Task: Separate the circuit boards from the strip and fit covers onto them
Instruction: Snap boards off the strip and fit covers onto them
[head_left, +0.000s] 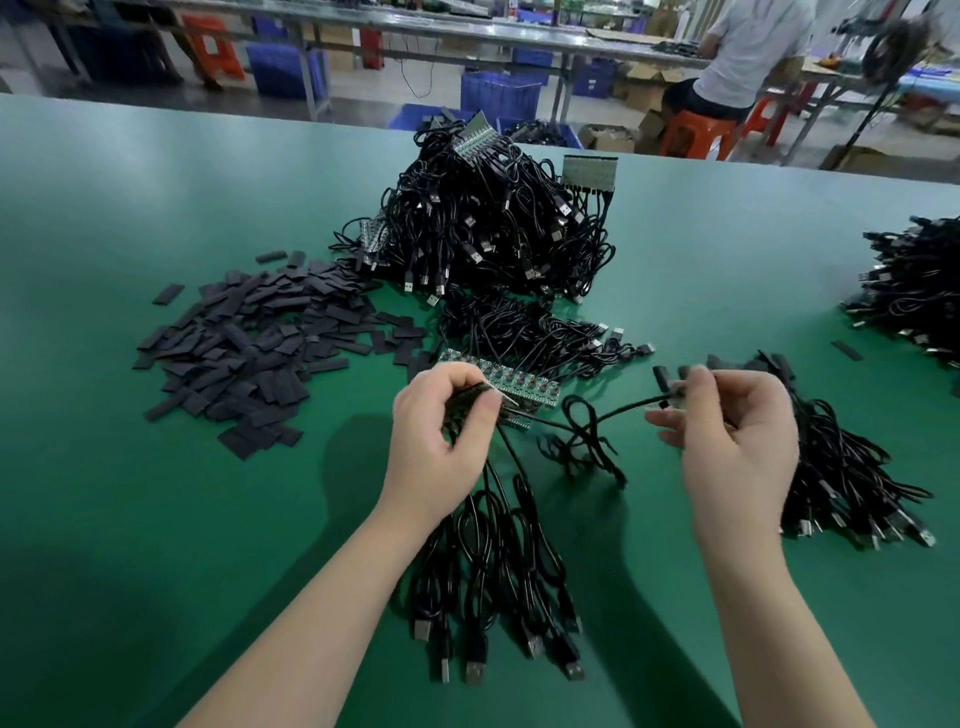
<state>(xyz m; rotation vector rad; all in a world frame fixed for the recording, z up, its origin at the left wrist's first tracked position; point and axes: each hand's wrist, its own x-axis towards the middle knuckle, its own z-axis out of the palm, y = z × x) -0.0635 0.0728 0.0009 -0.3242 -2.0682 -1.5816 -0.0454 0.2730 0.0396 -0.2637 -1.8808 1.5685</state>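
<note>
While my left hand (441, 431) curls round the strip of circuit boards (511, 387), thumb and fingers pinching its near end, my right hand (727, 426) pinches one separated board with its black cover (667, 384) at the fingertips, its cable (592, 431) trailing back between my two hands. The rest of the strip pokes out just beyond my left knuckles, its USB leads (493, 571) hanging down below that wrist. To my judgement the cover is going on now, though blur hides how far it sits. Doing this well means keeping the board straight in line with the sleeve and pushing it home evenly, without tugging the solder joint. Loose covers (249, 343) lie heaped well off to the left of my left hand; finished cables (852, 467) pile just behind my right.
</note>
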